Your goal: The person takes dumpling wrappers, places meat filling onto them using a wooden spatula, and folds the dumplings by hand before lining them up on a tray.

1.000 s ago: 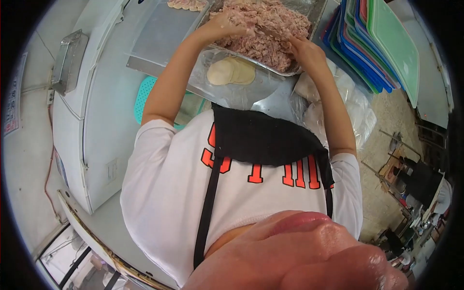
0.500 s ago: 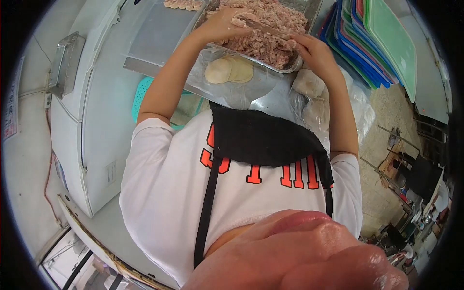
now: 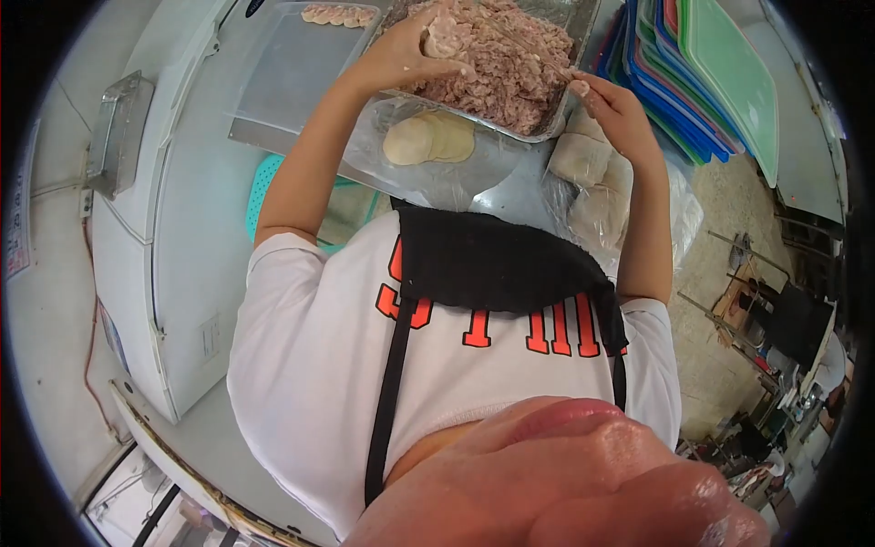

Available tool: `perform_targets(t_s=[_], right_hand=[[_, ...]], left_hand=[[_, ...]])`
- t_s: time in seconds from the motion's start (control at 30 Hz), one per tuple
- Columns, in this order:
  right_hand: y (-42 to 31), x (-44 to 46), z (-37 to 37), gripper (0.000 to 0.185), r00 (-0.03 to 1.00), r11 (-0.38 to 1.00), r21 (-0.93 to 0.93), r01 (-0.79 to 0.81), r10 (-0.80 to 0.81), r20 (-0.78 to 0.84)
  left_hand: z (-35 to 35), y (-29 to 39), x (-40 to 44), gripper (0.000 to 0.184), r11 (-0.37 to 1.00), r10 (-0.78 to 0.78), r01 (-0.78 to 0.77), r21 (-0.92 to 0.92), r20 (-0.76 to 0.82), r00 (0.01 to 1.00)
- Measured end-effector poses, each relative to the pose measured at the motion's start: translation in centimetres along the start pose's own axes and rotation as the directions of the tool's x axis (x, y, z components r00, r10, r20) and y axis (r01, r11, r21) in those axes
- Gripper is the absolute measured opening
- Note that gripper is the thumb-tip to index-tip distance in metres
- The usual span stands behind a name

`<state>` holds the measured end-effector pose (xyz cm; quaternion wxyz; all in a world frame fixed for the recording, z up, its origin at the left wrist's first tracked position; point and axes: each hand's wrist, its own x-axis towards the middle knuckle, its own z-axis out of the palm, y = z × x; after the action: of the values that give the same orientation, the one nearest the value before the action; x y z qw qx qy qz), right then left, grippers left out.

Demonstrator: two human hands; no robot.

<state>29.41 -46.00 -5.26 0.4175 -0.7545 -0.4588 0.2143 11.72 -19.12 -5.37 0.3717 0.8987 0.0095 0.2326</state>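
Observation:
My left hand is cupped around a pale dumpling with pink filling, over the left side of a metal tray. Minced meat is heaped in that tray. With my right hand, at the tray's right edge, I pinch the end of a thin flat spatula. Its blade points into the meat and is partly hidden there. Bits of meat stick to my right fingers. Closer to my body, round dough wrappers overlap on a plastic sheet.
A row of dumplings sits on a translucent board at the upper left. Plastic-wrapped dough stacks stand right of the wrappers. Coloured trays or boards are piled at the upper right. A turquoise perforated stool is below the table.
The spatula has come away from the dumpling and dipped toward the meat. My hands have moved apart, the right one slightly right and nearer my body. More of the dumpling shows now.

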Motion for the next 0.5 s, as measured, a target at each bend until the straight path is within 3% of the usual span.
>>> perform_targets(t_s=[0.03, 0.13, 0.17, 0.23, 0.27, 0.37, 0.43, 0.5], right_hand=[[-1.2, -0.2, 0.2, 0.035, 1.0, 0.993, 0.115, -0.025, 0.023, 0.014], [-3.6, -0.4, 2.3, 0.036, 0.995, 0.997, 0.039, 0.066, -0.069, 0.065], [-2.9, -0.1, 3.1, 0.031, 0.987, 0.993, 0.08, 0.082, -0.092, 0.131], [-1.7, 0.7, 2.0, 0.027, 0.961, 0.95, -0.148, 0.275, -0.267, 0.069], [-1.4, 0.9, 1.7, 0.026, 0.932, 0.896, -0.26, 0.359, -0.358, 0.054], [-4.7, -0.3, 2.2, 0.026, 0.939, 0.817, -0.542, 0.195, -0.316, -0.139], [-3.5, 0.5, 4.1, 0.027, 0.933, 0.817, -0.531, 0.225, -0.337, -0.123], [2.1, 2.2, 6.1, 0.03, 0.937, 0.835, -0.5, 0.228, -0.327, -0.119]], left_hand=[[-0.3, 0.8, 0.2, 0.055, 0.99, 0.101, -0.097, 0.1, -0.036, 0.994], [-0.9, 3.7, 1.3, 0.047, 0.992, -0.1, 0.116, -0.05, 0.249, 0.963], [-0.3, 2.2, 1.3, 0.048, 0.999, -0.041, 0.047, -0.021, 0.226, 0.973], [1.0, -2.0, 1.0, 0.052, 0.995, 0.077, -0.088, 0.048, 0.182, 0.98], [0.9, -1.1, 1.1, 0.052, 0.999, -0.026, 0.03, -0.015, 0.194, 0.981], [0.7, 0.9, 1.6, 0.049, 0.923, -0.317, 0.358, -0.139, 0.249, 0.915], [1.2, -0.8, 1.3, 0.047, 0.825, -0.489, 0.544, -0.15, 0.292, 0.822], [1.9, -1.8, 1.6, 0.051, 0.865, -0.388, 0.468, -0.181, 0.352, 0.852]])
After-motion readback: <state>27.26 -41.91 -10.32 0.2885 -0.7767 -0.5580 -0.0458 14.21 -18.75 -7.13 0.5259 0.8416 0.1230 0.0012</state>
